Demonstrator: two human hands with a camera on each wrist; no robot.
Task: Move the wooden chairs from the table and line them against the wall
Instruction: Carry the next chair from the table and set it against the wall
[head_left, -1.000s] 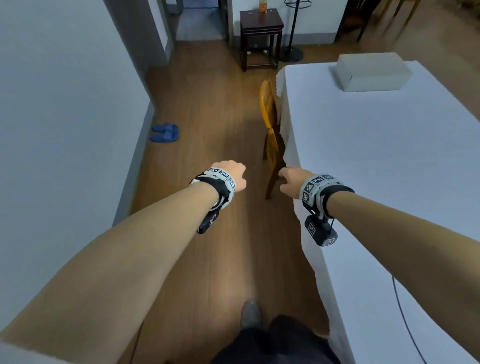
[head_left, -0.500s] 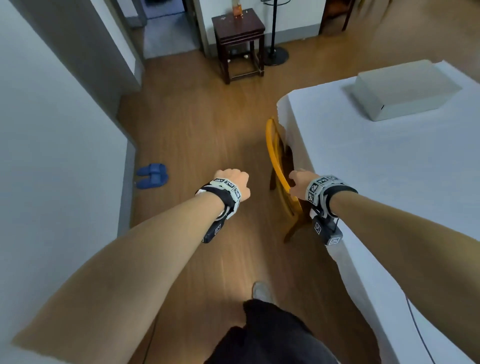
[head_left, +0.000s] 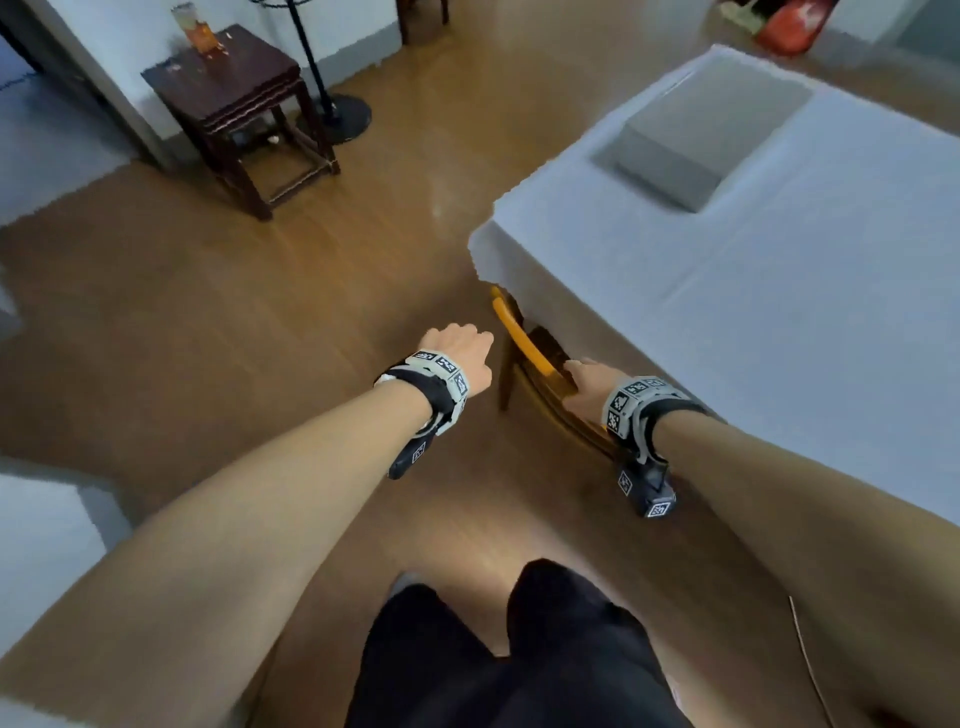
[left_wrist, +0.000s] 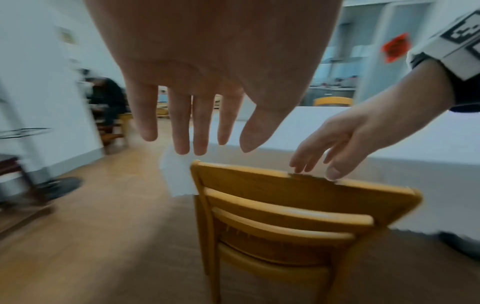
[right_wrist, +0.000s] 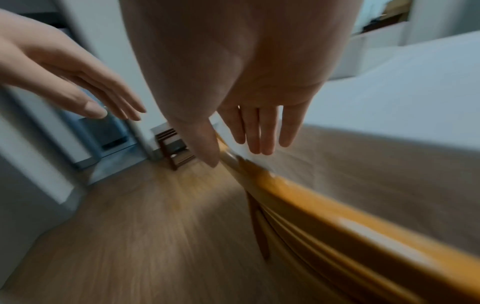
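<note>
Wooden chair tucked against the white-clothed bench, back facing out. Right hand fingers straight, tips touching the chair's top rail, no grip. Left hand fingers straight and spread, just beside the chair, holding nothing.

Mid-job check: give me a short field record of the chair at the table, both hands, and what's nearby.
chair: yellow wooden slat-back chair, upright, tucked against the white-clothed table
right hand: right hand open, fingertips at the chair's top rail, no grip closed yet
left hand: left hand open, fingers straight, above the rail's left end, not touching
on table: flat grey box
nearby: dark wooden side table by the wall; black stand base beside it
status: chair not yet pulled out
</note>
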